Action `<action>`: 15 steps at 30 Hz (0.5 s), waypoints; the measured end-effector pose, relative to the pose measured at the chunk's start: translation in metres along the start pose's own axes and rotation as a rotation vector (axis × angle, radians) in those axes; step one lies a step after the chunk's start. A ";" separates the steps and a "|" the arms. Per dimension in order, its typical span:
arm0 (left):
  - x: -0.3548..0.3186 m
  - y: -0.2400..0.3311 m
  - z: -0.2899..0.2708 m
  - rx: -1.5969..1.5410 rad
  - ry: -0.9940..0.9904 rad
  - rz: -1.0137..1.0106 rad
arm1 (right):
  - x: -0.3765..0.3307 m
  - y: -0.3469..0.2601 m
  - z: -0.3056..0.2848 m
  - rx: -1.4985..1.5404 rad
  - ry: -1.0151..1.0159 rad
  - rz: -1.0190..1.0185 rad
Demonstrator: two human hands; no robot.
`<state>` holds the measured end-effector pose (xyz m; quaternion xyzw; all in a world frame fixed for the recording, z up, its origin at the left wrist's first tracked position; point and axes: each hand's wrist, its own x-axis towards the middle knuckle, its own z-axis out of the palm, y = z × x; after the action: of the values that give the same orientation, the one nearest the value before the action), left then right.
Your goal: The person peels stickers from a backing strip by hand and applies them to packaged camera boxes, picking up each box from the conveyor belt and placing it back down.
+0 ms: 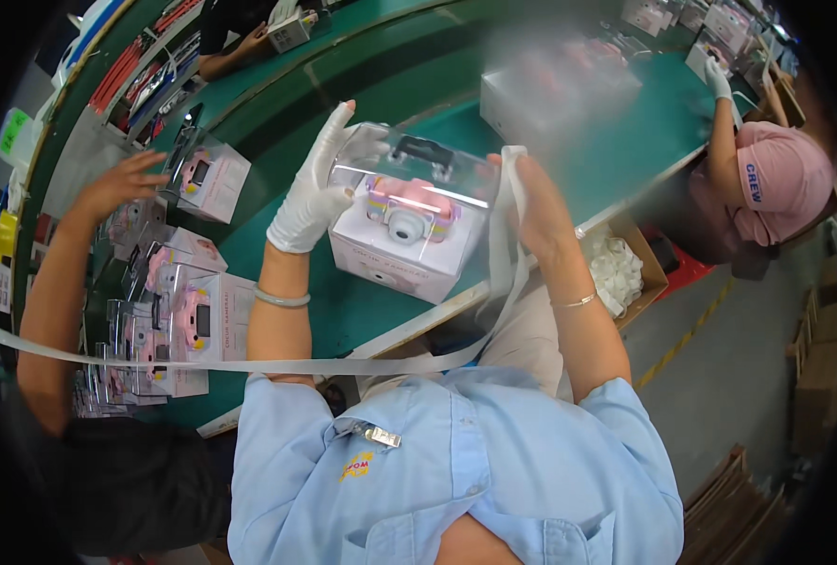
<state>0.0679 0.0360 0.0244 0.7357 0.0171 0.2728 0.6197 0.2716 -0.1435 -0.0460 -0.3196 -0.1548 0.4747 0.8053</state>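
- Boxed toy cam (pixel 404 221), ctr of frame: white glossy carton base, clear stiff plastic cover; pink rounded body, round pale lens.
- L hand (pixel 310 193), thin white glove: gripping box's L side, thumb in front, fingers partly behind cover.
- R hand (pixel 541 212), bare: pinching soft white strip (pixel 277 365) by box's R side; can't tell if it bears box too. Strip loops down, runs to far L of frame.
- Box's near corner close to pale table edge (pixel 428 325); green tabletop (pixel 588 174) stretches toward upper R. Stacked boxes (pixel 211 311) crowd L.
- Lens points to lower frame, toward wearer; long axis approx. L–R, R end slightly lower.
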 end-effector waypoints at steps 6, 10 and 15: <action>-0.057 0.008 0.026 0.302 0.432 -0.121 | -0.024 0.021 0.019 0.164 -0.112 0.110; -0.120 -0.014 0.074 0.287 0.749 -0.133 | -0.031 0.050 0.038 0.254 -0.172 0.173; -0.126 -0.008 0.092 0.424 0.812 0.079 | -0.037 0.068 0.077 0.262 -0.229 0.253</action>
<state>0.0027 -0.0912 -0.0389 0.6798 0.2859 0.5530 0.3876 0.1654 -0.1235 -0.0317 -0.1730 -0.1406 0.6214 0.7511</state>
